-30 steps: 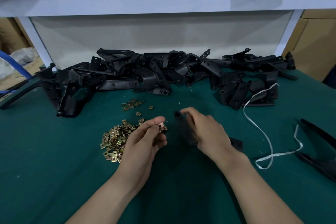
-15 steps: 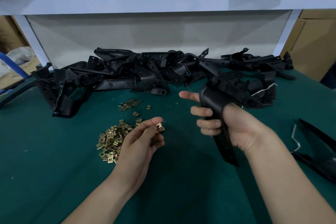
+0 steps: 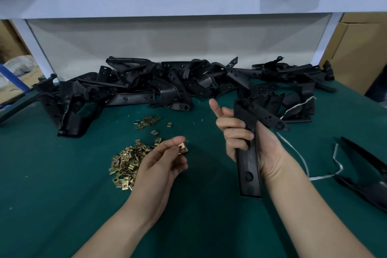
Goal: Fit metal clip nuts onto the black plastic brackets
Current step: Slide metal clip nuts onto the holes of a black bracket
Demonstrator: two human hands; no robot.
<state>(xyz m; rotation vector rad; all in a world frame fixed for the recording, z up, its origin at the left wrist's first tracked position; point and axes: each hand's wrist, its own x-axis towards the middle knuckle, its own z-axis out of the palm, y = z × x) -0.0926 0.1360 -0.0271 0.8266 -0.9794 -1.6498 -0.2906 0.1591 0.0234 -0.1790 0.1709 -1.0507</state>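
The right hand [image 3: 249, 138] is raised above the green table [image 3: 52, 195], fingers curled round a long black bracket [image 3: 248, 153] held upright, index finger pointing up. The left hand [image 3: 161, 165], low beside the clip nut pile [image 3: 127, 163], pinches one clip nut [image 3: 181, 146] at its fingertips. Bare cloth lies between the hands, with the bracket heap [image 3: 178, 86] along the far edge.

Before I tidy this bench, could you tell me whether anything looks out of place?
A few clip nuts lie scattered apart from the main heap, and a loose white strap trails across the green mat.
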